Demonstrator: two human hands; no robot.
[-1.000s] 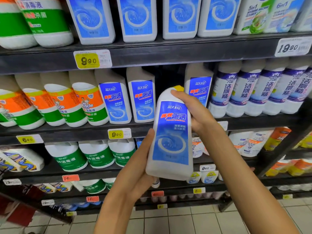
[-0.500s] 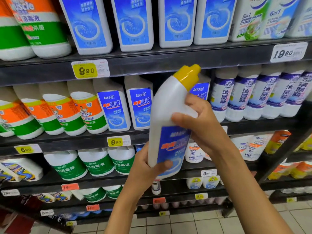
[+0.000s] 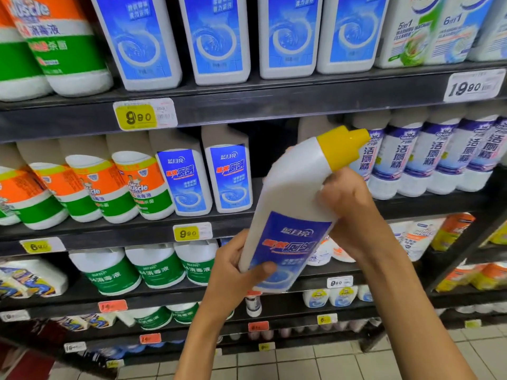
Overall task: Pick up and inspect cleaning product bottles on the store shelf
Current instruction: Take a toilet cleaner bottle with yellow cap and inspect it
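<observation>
- Since the earlier frame, the white bottle (image 3: pixel 290 204) has tipped further to the right, so its yellow cap (image 3: pixel 343 145) now points up and to the right, toward the purple-labelled bottles (image 3: pixel 428 157) on the middle shelf (image 3: pixel 90 229).
- The bottle is off the shelf, held in the air in front of a dark gap (image 3: pixel 271 149) in the row of blue-labelled bottles (image 3: pixel 205 179).
- The left hand (image 3: pixel 233 275) holds the bottle's lower end, thumb curled across the bottom of the blue label (image 3: pixel 288 248).
- The right hand (image 3: pixel 348 209) grips the bottle's upper body just below the cap, fingers wrapped around its right side. Most of the fingers are hidden behind the bottle.
- The step in hand looks like inspection: the bottle is picked up and is being turned so another face can be read.
- The label front faces the camera at a slant, and its text is blurred.
- The next move likely calls for steadying the tilt, or rotating the bottle to show its back or cap, with both hands keeping firm hold.
- After that, it would go back into the gap, or another bottle would be taken.
</observation>
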